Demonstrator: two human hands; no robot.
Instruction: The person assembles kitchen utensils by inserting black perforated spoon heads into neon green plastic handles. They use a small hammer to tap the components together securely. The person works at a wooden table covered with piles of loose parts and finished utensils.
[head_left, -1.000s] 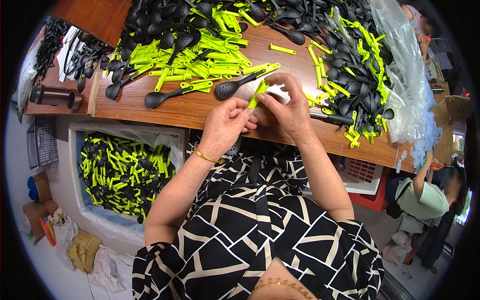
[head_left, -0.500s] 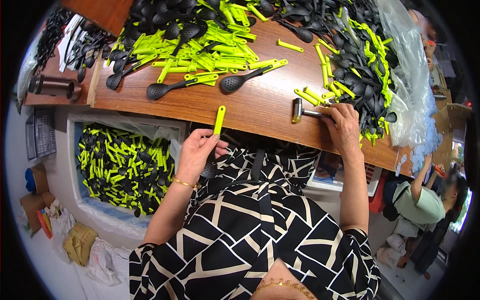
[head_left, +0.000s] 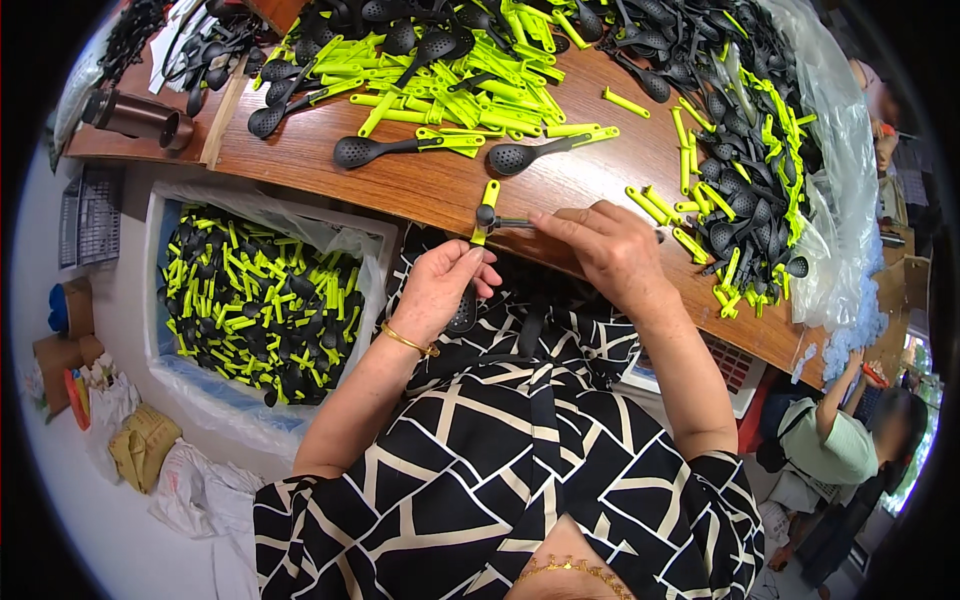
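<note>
My left hand (head_left: 447,285) pinches a slotted spoon by its lime-green handle (head_left: 491,192) at the table's front edge. The spoon's black perforated bowl (head_left: 463,312) hangs below my fingers, partly hidden. My right hand (head_left: 612,252) is closed round the shaft of a small hammer (head_left: 487,216). The hammer's head is over the green handle, just beyond my left fingertips; whether it touches I cannot tell. Two assembled slotted spoons, one on the left (head_left: 365,151) and another to its right (head_left: 515,157), lie on the table beyond my hands.
A heap of green handles (head_left: 450,100) and black spoon heads covers the far table (head_left: 290,165). More lie at the right beside clear plastic sheeting (head_left: 835,190). Below left stands a lined bin (head_left: 150,300) full of green-and-black spoons. A brown flask (head_left: 135,115) lies far left. Another person (head_left: 835,445) is at right.
My right hand has picked the hammer up off the table and brought it left over the green handle. My left hand has moved the spoon right, to the table edge.
</note>
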